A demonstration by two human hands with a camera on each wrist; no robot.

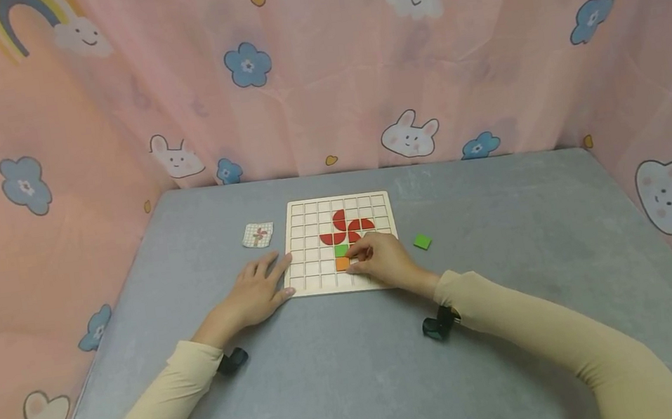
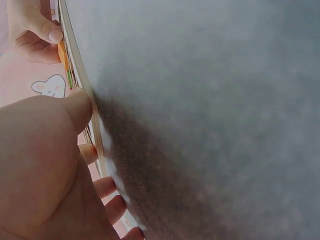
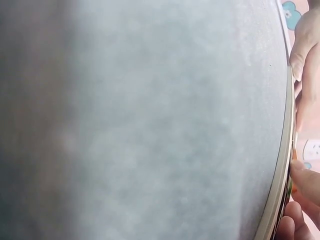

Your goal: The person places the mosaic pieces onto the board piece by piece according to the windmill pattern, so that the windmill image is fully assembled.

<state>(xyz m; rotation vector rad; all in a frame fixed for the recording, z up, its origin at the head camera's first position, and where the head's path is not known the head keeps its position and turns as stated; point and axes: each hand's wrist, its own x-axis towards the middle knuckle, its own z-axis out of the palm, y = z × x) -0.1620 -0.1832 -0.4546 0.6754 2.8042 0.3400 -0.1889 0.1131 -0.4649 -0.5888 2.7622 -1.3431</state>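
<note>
A pale wooden grid board (image 1: 313,280) lies flat on the table. On it sit several red rounded pieces (image 1: 339,220) in a pinwheel shape, with a green square tile (image 1: 341,250) below them. My right hand (image 1: 386,259) pinches an orange square tile (image 1: 342,264) just below the green one; in the left wrist view the orange tile (image 2: 62,52) shows between thumb and fingers. Whether it lies fully in its cell I cannot tell. My left hand (image 1: 255,292) rests at the board's left edge, thumb and fingertips touching it, fingers fairly straight.
A loose green square tile (image 1: 422,242) lies on the table right of the board. Left of the board is a small pattern card (image 1: 258,234) printed with a grid and pinwheel. A pink curtain (image 1: 321,98) hangs behind the grey table (image 1: 345,378).
</note>
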